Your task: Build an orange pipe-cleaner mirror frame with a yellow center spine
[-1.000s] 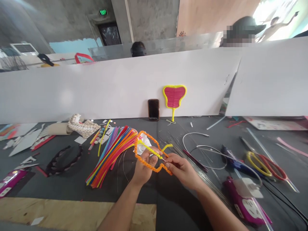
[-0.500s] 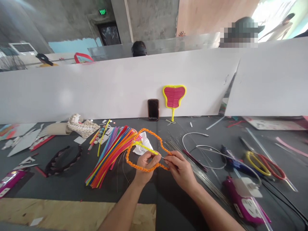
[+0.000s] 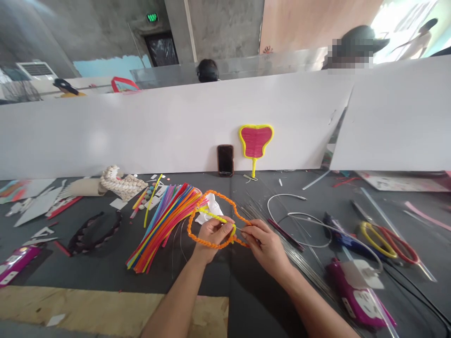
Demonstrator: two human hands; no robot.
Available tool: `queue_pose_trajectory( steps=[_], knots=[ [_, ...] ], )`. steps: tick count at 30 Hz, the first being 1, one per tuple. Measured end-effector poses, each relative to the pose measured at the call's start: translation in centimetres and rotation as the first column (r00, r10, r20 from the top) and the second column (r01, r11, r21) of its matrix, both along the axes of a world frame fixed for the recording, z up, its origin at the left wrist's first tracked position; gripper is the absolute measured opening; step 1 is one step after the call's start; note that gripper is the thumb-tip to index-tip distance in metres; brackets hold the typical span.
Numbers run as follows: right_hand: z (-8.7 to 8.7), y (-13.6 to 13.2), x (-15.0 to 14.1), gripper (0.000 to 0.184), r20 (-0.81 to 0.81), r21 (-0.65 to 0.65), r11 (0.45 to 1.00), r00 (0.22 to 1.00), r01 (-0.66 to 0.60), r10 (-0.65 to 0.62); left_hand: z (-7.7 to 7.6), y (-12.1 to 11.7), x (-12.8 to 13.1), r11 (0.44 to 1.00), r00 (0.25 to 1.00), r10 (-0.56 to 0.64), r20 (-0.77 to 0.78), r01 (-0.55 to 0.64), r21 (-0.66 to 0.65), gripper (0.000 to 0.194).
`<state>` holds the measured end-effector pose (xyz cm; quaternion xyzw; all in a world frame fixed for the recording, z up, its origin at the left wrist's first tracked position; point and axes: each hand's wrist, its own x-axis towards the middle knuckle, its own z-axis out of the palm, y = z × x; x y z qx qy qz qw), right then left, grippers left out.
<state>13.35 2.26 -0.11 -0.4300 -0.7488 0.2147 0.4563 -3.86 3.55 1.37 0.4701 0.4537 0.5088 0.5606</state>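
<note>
Near side first: tan sheet (image 3: 123,310) lies along the worktop's (image 3: 253,305) near edge, left of centre. Magenta power strip (image 3: 366,303) sits toward the near right corner.

Left hand (image 3: 207,234): fingers closed in a pinch on the yellow twisted strand (image 3: 215,216) and the orange braided loop (image 3: 189,227). Right hand (image 3: 267,244): thumb and fingertips pinched on what looks like a thin wire (image 3: 239,229); an orange end reaches its fingertips too. Exact contact there is hidden.

Just changed: yellow now bends down past the left fingertips and crosses the orange near its narrow end; last frame it ran nearly straight into the pinch. So both colours meet between the hands. Can't tell if that crossing is fixed.

Loop is held over the mid worktop, wide side leftward. Colored strip bundle (image 3: 164,230) is left of it; crumpled white piece (image 3: 212,206) shows through it. Loose wires (image 3: 299,264) lie right of the hands, scissors (image 3: 360,210) further toward the right edge.

Far edge: phone (image 3: 225,160) and yellow-rimmed red fan shape (image 3: 255,142) stand upright against the white panel (image 3: 158,136). A person's head (image 3: 207,70) shows beyond.
</note>
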Motion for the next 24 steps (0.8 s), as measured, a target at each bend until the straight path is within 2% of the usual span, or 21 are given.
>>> queue_pose_trajectory(
  steps=[2, 5, 8, 11, 15, 18, 24],
  knots=[
    [-0.3, 0.1, 0.1, 0.018, 0.047, 0.041, 0.999, 0.998, 0.031, -0.033, 0.2, 0.1, 0.2, 1.000, 1.000, 0.016, -0.024, -0.016, 0.007, 0.026],
    [-0.3, 0.2, 0.2, 0.025, 0.114, 0.188, 0.980, 0.989, 0.067, -0.089, 0.1, 0.1, 0.5, 1.000, 0.998, 0.015, -0.056, -0.015, -0.004, 0.028],
    [0.3, 0.2, 0.3, 0.028, 0.202, 0.330, 0.944, 0.978, -0.017, -0.053, -0.4, 0.0, 0.9, 0.999, 0.998, 0.002, -0.066, -0.004, -0.034, 0.032],
    [0.9, 0.1, 0.5, 0.024, 0.316, 0.364, 0.923, 0.949, -0.123, 0.002, -0.8, -0.1, 1.1, 0.999, 0.996, -0.021, -0.086, 0.018, -0.044, 0.031],
    [0.9, 0.2, 0.5, 0.016, 0.405, 0.360, 0.921, 0.914, -0.149, -0.010, -1.0, -0.1, 1.0, 0.996, 0.987, -0.088, -0.136, 0.087, -0.017, 0.025],
    [0.7, 0.3, 0.3, 0.016, 0.380, 0.371, 0.914, 0.925, -0.162, 0.009, -1.0, -0.1, 1.0, 0.996, 0.982, -0.092, -0.165, 0.092, -0.006, 0.023],
    [0.8, 0.1, 0.1, 0.019, 0.200, 0.373, 0.922, 0.979, -0.108, 0.034, -0.5, -0.6, 1.0, 0.993, 0.968, -0.057, -0.246, 0.080, 0.083, 0.019]
  ],
)
